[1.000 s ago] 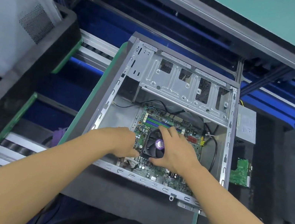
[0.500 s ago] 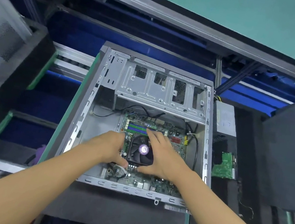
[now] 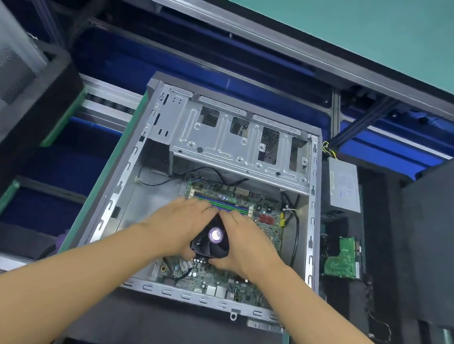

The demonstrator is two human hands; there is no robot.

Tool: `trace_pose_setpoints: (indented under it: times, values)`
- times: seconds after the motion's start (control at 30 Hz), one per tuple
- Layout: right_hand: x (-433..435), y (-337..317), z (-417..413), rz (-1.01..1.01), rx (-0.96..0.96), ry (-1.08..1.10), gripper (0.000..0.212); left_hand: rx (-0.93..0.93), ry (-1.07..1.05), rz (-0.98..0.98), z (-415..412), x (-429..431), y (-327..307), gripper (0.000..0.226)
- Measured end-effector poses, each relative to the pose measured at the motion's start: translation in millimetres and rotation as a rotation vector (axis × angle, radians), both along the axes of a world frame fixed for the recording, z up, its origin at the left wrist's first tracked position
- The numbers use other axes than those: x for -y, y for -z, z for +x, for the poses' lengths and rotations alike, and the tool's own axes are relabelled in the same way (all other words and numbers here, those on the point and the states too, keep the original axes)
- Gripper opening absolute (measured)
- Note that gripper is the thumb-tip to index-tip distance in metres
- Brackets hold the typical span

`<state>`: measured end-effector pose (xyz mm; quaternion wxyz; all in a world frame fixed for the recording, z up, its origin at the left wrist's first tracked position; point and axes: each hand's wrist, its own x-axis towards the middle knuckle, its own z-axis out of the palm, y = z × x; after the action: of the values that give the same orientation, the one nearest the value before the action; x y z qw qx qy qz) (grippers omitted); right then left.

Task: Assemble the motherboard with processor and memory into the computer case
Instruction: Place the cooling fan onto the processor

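Both the left hand [image 3: 177, 225] and right hand [image 3: 248, 243] cup the fan [image 3: 211, 241] between them, fingers half-curled around it; the motherboard [image 3: 226, 284] beneath looks stiff but fragile, best gripped by the fan block.

No text, brand, number or sign was legible. The round purple sticker [image 3: 215, 234] at the hub of the cooler fan [image 3: 210, 241] carried markings too small and blurred to read. The grey power supply [image 3: 343, 185] beside the computer case [image 3: 147, 140] bore a pale label [image 3: 343, 188] with faint bluish print, likewise unreadable. Markings on the motherboard [image 3: 231, 283] could not be resolved.
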<state>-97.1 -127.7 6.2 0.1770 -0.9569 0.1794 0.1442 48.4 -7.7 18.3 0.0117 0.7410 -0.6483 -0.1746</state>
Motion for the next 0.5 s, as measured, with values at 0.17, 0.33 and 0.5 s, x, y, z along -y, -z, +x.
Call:
trace_pose_setpoints:
  times: [0.17,0.33,0.5]
  values:
    - [-1,0,1,0.009,0.0,0.041,0.093,-0.088,-0.001,0.002,4,1,8,0.084]
    - [-2,1,0,0.037,-0.005,0.053,0.092,-0.147,0.012,-0.024,6,-1,11,0.084]
    - [-2,-2,0,0.083,-0.027,0.084,0.102,-0.216,-0.003,0.115,16,3,8,0.119]
